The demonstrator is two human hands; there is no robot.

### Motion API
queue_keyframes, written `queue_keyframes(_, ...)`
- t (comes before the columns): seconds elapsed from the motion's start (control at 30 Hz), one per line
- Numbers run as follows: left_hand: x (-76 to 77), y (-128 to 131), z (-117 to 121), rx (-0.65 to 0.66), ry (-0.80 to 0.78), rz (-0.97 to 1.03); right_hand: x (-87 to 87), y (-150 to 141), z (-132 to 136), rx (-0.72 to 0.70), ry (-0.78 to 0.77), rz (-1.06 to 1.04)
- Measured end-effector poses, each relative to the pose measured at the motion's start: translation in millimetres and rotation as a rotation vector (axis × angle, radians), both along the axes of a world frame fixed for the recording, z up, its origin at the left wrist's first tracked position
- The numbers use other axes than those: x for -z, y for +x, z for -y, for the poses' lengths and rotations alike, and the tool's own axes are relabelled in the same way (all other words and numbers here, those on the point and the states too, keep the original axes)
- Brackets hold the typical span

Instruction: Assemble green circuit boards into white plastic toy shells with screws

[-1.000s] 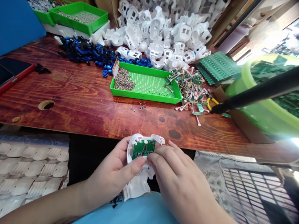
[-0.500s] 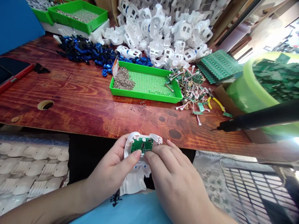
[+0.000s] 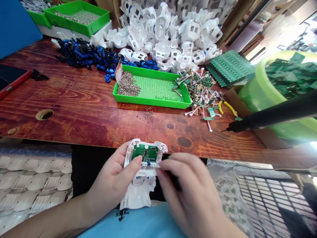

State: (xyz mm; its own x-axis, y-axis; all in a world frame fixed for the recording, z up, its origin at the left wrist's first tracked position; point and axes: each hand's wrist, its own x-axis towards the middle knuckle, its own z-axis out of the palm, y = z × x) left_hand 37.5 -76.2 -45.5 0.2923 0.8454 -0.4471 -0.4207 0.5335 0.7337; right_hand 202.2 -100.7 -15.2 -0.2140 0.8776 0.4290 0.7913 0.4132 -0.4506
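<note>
My left hand [image 3: 112,180] grips a white plastic housing [image 3: 140,185] below the table's front edge, its thumb pressing on a green circuit board [image 3: 145,154] seated in the housing's top. My right hand [image 3: 190,195] is just to the right of the housing, blurred by motion, fingers curled and a little apart from the board. Whether it holds anything I cannot make out. A black electric screwdriver [image 3: 272,114] hangs in from the right over the table.
A green perforated tray [image 3: 158,89] with a heap of small screws [image 3: 127,86] sits mid-table. Behind lie white housings [image 3: 168,29], blue parts [image 3: 86,56], wired boards [image 3: 203,94], yellow-handled pliers [image 3: 226,107]. A lime tub [image 3: 267,96] of boards stands right. A red-cased phone [image 3: 10,81] lies left.
My right hand has come off the board and shifted right and down. The housing has risen and moved slightly left. The screwdriver has swung lower, then up a little.
</note>
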Motion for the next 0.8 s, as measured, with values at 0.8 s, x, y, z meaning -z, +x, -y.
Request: queue_keyframes(0.8,-14.0,-1.1,-0.8,0.107,0.114,-0.204,26.0,-2.0,-29.5,-0.059,-1.013,-1.235)
